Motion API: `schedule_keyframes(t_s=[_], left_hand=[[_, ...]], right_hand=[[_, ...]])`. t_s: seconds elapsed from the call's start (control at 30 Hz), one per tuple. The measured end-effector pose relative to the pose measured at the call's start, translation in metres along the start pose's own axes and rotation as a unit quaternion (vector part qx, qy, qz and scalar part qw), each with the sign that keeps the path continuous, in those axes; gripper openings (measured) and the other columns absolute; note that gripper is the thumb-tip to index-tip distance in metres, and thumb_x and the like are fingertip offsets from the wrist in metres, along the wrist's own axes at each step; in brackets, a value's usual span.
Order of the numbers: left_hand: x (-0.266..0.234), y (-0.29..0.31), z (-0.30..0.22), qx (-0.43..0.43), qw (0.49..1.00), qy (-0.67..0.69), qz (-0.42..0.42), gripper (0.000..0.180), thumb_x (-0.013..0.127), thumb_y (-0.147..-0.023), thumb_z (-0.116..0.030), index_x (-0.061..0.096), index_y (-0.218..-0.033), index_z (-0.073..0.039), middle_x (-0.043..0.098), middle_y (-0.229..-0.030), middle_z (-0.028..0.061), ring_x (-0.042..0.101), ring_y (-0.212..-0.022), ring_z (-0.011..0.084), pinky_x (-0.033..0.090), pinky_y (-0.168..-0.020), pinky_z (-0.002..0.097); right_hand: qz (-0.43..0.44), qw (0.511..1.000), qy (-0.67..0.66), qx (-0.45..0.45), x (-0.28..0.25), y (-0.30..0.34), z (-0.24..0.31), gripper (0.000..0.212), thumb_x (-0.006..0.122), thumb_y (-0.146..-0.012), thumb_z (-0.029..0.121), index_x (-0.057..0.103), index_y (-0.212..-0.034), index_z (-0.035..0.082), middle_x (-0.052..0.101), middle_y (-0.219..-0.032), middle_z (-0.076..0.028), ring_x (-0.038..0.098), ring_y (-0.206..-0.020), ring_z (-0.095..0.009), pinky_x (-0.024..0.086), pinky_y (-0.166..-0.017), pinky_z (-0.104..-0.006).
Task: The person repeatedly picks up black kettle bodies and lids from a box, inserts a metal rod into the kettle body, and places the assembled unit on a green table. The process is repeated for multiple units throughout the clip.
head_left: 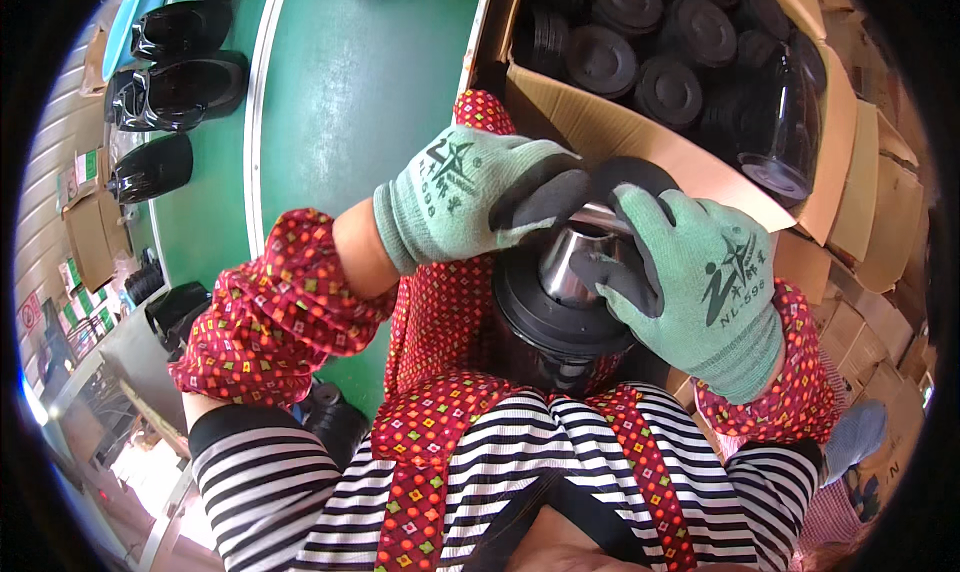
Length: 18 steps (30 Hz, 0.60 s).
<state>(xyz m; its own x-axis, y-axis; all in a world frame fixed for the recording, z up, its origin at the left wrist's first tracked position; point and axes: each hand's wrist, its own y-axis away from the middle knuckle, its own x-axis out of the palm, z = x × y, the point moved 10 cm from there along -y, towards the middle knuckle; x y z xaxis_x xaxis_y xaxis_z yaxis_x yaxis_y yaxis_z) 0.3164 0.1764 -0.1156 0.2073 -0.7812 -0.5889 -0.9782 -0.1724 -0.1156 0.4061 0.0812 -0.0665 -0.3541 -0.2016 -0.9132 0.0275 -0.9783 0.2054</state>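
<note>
Left hand [480,187]: thumb and fingers together by the rim; whether pinching, cannot tell;
Right hand [690,272]: thumb and fingers gripping the steel collar [567,272];
Collar: one, between both hands, above one black base [545,322];
Handling: probably best kept upright, pressure even;
Beyond right hand: one cardboard box [640,142]; over five black discs [700,30]
</note>
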Motion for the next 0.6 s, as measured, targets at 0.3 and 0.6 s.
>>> schedule_keyframes(t_s=[0.3, 0.6], left_hand=[[-0.011, -0.001, -0.039, -0.007, 0.978, -0.206, -0.015, 0.051, 0.077, -0.084, -0.018, 0.067, -0.133, -0.007, 0.067, -0.124, 0.0156, 0.065, -0.112, 0.0377, 0.055, -0.099, 0.0457], [-0.029, 0.014, -0.083, -0.034, 0.978, -0.187, -0.088, 0.044, 0.085, -0.076, -0.019, 0.076, -0.119, -0.009, 0.067, -0.111, 0.0131, 0.064, -0.103, 0.0356, 0.054, -0.090, 0.0469]], right_hand=[[-0.028, 0.998, -0.011, -0.050, -0.005, -0.001, 0.008, 0.054, 0.075, -0.090, 0.045, 0.066, -0.127, 0.006, 0.070, -0.095, -0.011, 0.071, -0.083, -0.029, 0.054, -0.070, -0.0417], [0.083, 0.915, -0.361, -0.160, 0.001, -0.080, -0.027, 0.041, 0.072, -0.095, 0.036, 0.068, -0.121, 0.005, 0.070, -0.098, -0.015, 0.071, -0.089, -0.033, 0.056, -0.079, -0.0442]])
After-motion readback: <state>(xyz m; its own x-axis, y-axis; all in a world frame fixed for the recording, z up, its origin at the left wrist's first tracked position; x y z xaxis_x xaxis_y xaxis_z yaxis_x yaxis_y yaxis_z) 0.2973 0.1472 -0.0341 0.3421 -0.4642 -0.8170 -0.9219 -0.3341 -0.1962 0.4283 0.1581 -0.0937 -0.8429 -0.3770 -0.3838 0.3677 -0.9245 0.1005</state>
